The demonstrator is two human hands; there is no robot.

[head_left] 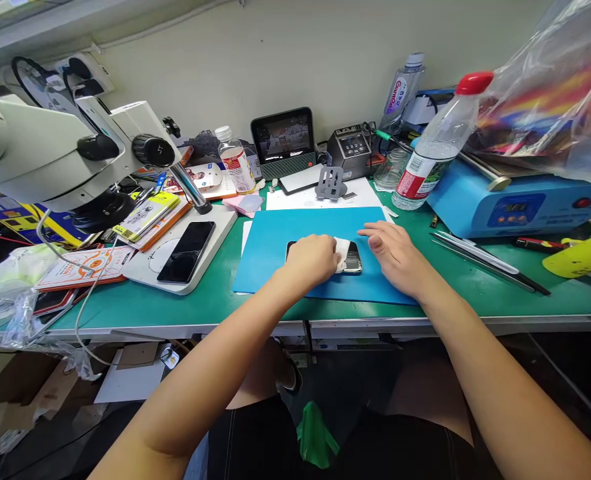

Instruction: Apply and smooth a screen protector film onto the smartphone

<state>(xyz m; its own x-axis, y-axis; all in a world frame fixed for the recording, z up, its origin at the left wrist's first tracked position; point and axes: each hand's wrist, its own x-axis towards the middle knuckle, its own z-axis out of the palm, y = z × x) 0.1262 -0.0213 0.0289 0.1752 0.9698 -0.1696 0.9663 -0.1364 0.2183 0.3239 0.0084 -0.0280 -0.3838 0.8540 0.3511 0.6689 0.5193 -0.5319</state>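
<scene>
A phone (354, 260) lies flat on a blue mat (270, 233), partly covered by my left hand. My left hand (313, 257) is closed on a white wipe (342, 251) and presses it against the phone's surface. Just right of the phone, my right hand (391, 257) rests over the mat with its fingers stretched out and nothing in them. Most of the phone's left part is hidden under my left hand.
A microscope (50, 153) stands on the left, a second black phone (187, 252) on its base. Behind the mat are a small screen (284, 135) and bottles, one with a red cap (438, 143). Tweezers (485, 257) and a blue heating machine (515, 203) sit at right.
</scene>
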